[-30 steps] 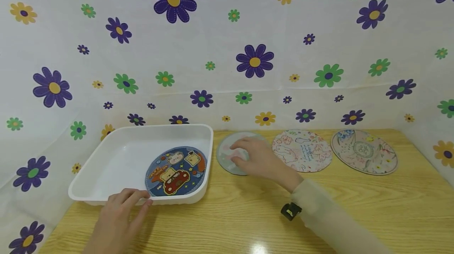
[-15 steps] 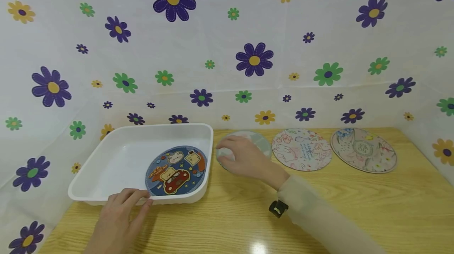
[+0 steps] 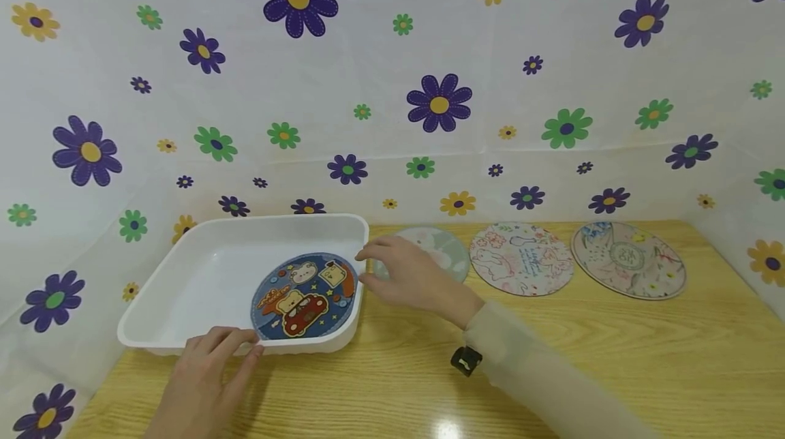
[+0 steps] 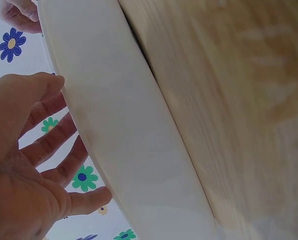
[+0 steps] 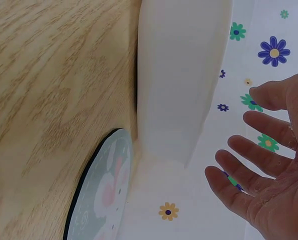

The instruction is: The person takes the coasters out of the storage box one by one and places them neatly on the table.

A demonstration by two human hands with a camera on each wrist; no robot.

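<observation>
A white plastic tray (image 3: pixel 190 282) stands on the table at the left, with a blue round mouse pad (image 3: pixel 303 296) printed with a bear in a red car lying inside. My left hand (image 3: pixel 202 371) grips the tray's near rim, the thumb outside and the fingers over the edge. Close to the tray's right rim is my right hand (image 3: pixel 413 275), fingers loosely bent and nothing between them. It partly covers a grey-green round mouse pad (image 3: pixel 452 248) on the table. In the right wrist view this pad's bunny print and dark underside show, below the tray wall (image 5: pixel 176 75).
Two more round pads lie to the right: a white one with pink drawings (image 3: pixel 521 260) and a pink floral one (image 3: pixel 628 262). A white flower-print cloth (image 3: pixel 380 64) hangs behind and beside the wooden table (image 3: pixel 613 357). A small black device (image 3: pixel 466 360) is on my right wrist.
My right hand has moved left from over the grey-green pad to the tray's right rim. The left hand, tray and pads have stayed put.
</observation>
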